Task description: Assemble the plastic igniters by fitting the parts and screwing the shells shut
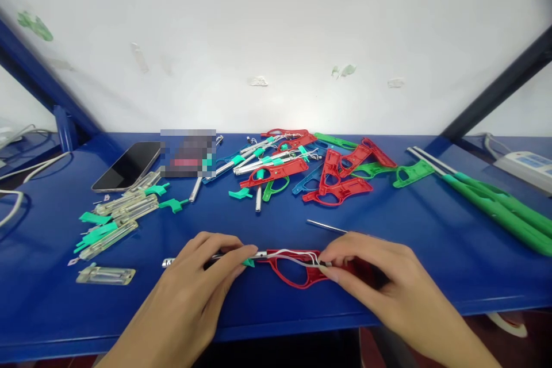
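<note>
A red plastic lighter-handle half [297,284] with a finger loop lies at the front of the table. Along it runs a metal tube [261,255] trailing thin white wires [295,252]. Fingers closed, my left hand [207,276] grips the tube, whose end sticks out to the left; a small green trigger piece [249,263] shows beneath the fingertips. My right hand [379,270] pinches the wires near a small dark part over the red half, covering the handle's right end. A thin metal rod [325,225] extends from behind my right hand.
Clear fuel tanks [106,275] and green triggers [173,205] lie at left, near a phone [129,165] and a pixelated object [188,152]. Red, green and blue handle halves [338,190] and wired tubes pile up behind. Green-handled tools [495,204] rest at right.
</note>
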Tool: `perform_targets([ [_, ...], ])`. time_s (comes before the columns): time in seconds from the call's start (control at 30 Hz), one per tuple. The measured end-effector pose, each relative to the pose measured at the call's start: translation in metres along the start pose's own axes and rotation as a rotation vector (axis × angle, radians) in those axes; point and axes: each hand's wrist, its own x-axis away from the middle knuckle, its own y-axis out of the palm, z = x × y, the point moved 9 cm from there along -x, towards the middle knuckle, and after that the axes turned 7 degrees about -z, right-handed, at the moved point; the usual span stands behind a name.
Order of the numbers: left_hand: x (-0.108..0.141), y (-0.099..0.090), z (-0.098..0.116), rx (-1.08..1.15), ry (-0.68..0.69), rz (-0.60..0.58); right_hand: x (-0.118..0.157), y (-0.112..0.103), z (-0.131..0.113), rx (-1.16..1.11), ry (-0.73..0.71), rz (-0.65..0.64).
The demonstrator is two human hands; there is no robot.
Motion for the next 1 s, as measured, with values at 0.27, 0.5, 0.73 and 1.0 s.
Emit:
perform_targets([
  [0.27,-0.001,0.0,0.003,0.004,0.042,-0.056,0.002,0.001,0.002,0.01,0.013,-0.019],
  [0.5,-0.002,-0.002,0.014,-0.084,0.121,-0.017,0.001,0.003,0.002,-0.005,0.024,-0.042],
  [0.73,0.013,0.013,0.01,-0.2,0.109,-0.12,-0.002,0.004,0.007,-0.039,0.056,-0.056],
  [1.0,0.016,0.013,0.013,-0.249,0.134,-0.122,-0.001,0.005,0.009,-0.033,0.082,-0.064],
])
